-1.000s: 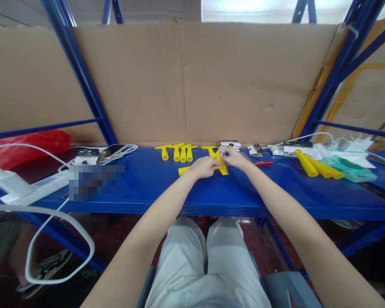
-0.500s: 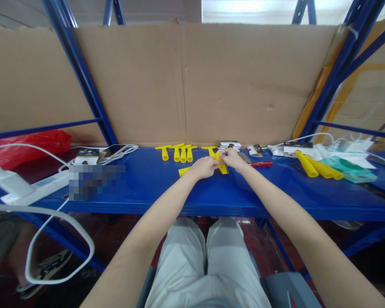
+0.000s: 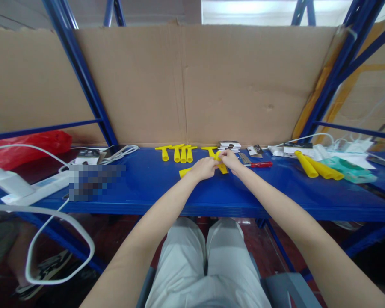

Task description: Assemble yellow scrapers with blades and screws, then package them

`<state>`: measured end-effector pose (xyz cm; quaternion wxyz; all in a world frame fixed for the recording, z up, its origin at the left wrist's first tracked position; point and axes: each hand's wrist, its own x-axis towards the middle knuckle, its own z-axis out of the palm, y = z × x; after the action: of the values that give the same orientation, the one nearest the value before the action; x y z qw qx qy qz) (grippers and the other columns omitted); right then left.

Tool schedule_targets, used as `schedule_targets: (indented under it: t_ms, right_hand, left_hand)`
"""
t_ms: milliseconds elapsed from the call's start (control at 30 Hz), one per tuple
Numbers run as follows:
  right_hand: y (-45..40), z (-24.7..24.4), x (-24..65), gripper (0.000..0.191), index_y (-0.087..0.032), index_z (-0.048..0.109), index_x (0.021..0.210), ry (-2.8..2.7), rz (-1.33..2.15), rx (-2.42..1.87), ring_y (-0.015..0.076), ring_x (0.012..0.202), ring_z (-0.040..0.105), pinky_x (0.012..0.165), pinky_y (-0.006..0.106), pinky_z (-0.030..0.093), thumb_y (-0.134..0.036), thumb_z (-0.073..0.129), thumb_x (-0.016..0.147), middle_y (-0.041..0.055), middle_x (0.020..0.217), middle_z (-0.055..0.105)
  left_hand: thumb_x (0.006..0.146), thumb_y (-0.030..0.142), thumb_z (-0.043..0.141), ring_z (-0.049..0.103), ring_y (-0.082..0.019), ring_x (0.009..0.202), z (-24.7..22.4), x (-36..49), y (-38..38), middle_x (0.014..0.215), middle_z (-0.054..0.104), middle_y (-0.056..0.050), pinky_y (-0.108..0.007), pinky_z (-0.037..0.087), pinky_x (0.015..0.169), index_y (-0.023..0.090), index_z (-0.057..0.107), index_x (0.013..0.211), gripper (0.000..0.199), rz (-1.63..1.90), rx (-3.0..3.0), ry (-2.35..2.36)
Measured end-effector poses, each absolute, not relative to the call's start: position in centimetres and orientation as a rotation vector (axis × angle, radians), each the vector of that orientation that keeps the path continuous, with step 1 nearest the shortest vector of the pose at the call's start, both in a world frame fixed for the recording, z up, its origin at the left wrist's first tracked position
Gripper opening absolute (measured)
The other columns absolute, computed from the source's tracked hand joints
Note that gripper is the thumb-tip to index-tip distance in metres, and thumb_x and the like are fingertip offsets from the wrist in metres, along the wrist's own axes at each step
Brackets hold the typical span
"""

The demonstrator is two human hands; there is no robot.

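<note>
My left hand (image 3: 205, 168) and my right hand (image 3: 230, 160) meet over the middle of the blue table, both closed around a yellow plastic piece (image 3: 223, 168). Its lower end shows between them; the fingertips cover the rest. Under my left wrist lies another flat yellow piece (image 3: 185, 172). Just behind my hands is a yellow T-shaped piece (image 3: 211, 150). Several more yellow T-shaped pieces (image 3: 183, 154) stand in a row to the left. A red-handled tool (image 3: 261, 164) lies right of my right hand.
Stacked cards (image 3: 230, 145) and a loose card (image 3: 255, 151) lie at the back. Yellow tubes (image 3: 317, 167) and a green packet (image 3: 353, 170) are on the right. A white power strip (image 3: 45, 188), cables and a red bag (image 3: 28, 147) are on the left. A person's shoe (image 3: 48, 269) shows below.
My right hand has shifted slightly left and down at the yellow piece. My left hand has barely moved.
</note>
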<state>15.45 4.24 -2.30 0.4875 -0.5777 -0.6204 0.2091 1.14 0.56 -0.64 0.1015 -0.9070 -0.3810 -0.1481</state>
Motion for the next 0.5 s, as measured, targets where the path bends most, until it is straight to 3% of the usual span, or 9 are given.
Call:
schedule_targets:
  t_ms: [233,500]
  right_hand:
    - [4.8,-2.7,15.5,0.019,-0.021,0.043,0.08,-1.36,0.596,-1.339,0.0152,0.08,0.053,0.077,0.029,0.043,-0.018,0.05,0.062,0.001,0.082,0.055]
    - [3.9,-1.3,15.7,0.022,-0.019,0.049,0.092,-1.264,0.815,-1.27,0.0135,0.069,0.057,0.063,0.025,0.045,-0.018,0.049,0.07,0.0017,0.079,0.061]
  left_hand:
    - [0.089,0.022,0.042,0.06,-0.023,0.099,-0.6,1.1,0.4,0.104,0.065,-0.01,-0.034,0.047,0.084,0.024,0.064,0.115,0.034,-0.476,-2.704,-1.125]
    - [0.088,0.023,0.044,0.061,-0.023,0.1,-0.3,1.1,0.3,0.106,0.066,-0.009,-0.033,0.047,0.085,0.027,0.059,0.122,0.037,-0.534,-2.679,-1.191]
